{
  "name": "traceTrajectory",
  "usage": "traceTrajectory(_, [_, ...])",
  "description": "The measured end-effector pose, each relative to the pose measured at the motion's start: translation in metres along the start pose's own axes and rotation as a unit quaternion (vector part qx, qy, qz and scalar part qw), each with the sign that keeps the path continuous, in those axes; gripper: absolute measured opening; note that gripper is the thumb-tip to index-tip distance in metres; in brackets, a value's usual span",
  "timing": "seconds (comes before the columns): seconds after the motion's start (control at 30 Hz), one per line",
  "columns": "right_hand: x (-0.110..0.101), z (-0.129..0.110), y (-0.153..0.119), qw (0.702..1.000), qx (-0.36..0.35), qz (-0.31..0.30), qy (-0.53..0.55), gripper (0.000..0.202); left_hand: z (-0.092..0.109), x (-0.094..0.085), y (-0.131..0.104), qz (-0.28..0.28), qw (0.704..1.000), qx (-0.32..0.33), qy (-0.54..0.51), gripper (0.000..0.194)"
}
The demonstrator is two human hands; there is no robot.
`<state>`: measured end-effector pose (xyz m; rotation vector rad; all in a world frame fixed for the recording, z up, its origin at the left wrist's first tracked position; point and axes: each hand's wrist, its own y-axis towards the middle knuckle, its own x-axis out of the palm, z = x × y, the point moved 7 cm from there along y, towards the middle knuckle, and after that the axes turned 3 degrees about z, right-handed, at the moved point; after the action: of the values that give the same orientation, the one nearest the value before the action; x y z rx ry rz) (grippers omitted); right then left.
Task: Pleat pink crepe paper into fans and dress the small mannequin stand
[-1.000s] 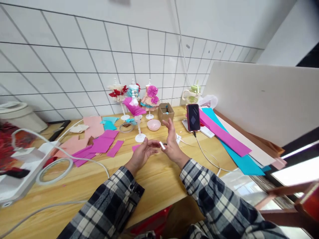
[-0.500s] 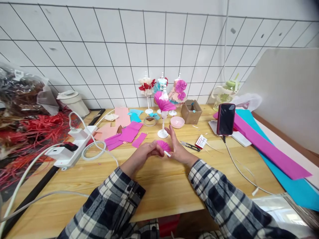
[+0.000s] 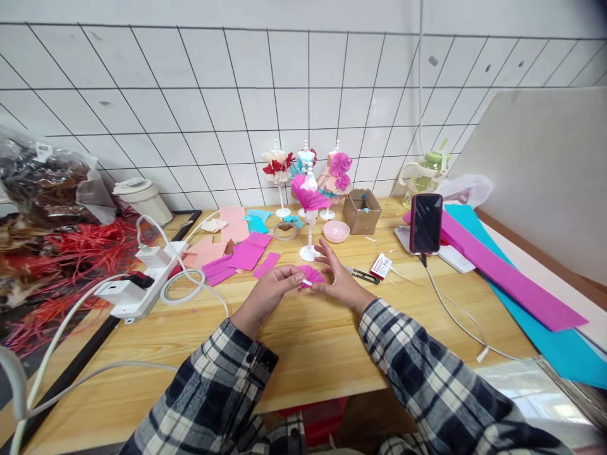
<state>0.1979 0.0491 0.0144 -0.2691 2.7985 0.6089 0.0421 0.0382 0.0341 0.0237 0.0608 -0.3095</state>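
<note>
Between my two hands is a small magenta pleated paper fan, with a short white strip at its near edge. The fingers and thumb of my left hand are closed on the fan's left side. My right hand grips its right side near the thumb, while the upper fingers are raised and apart. Just beyond stands a white miniature dress form with a magenta pleated paper skirt. Thread snips lie to the right of my right hand, beside a small red and white packet.
Several dressed miniature forms stand by the tiled wall. A pink bowl and a cardboard box are at centre right. Paper pieces and a power strip lie left. A phone and long paper sheets are right.
My fingers have shifted on the magenta fan, and the left fingertips now meet the white strip, which shows less. The fan has turned slightly. The camera view has moved a little.
</note>
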Motion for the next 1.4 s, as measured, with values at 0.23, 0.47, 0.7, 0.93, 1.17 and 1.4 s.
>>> traceTrajectory(0.23, [-0.003, -0.07, 0.01, 0.97, -0.077, 0.125, -0.193, 0.013, -0.011, -0.032, 0.006, 0.202, 0.971, 0.022, 0.124, 0.035])
traceTrajectory(0.47, [0.007, -0.063, -0.003, 0.923, -0.182, 0.166, -0.296, 0.016, -0.021, -0.021, 0.006, 0.195, 0.98, 0.013, 0.041, 0.03])
traceTrajectory(0.7, [0.006, -0.046, 0.001, 0.929, -0.174, 0.117, -0.304, 0.019, -0.01, -0.019, 0.003, 0.218, 0.964, 0.066, 0.14, 0.022])
traceTrajectory(0.93, [0.013, -0.041, 0.002, 0.939, -0.145, 0.084, -0.299, 0.015, 0.004, -0.014, -0.003, 0.211, 0.932, 0.145, 0.256, 0.016])
traceTrajectory(1.17, [0.018, -0.043, 0.001, 0.935, -0.144, 0.059, -0.318, 0.014, 0.008, -0.012, -0.005, 0.197, 0.909, 0.167, 0.328, 0.01])
traceTrajectory(1.4, [0.029, -0.047, -0.003, 0.916, -0.172, 0.03, -0.361, 0.018, 0.0, -0.018, -0.002, 0.198, 0.923, 0.143, 0.296, 0.012])
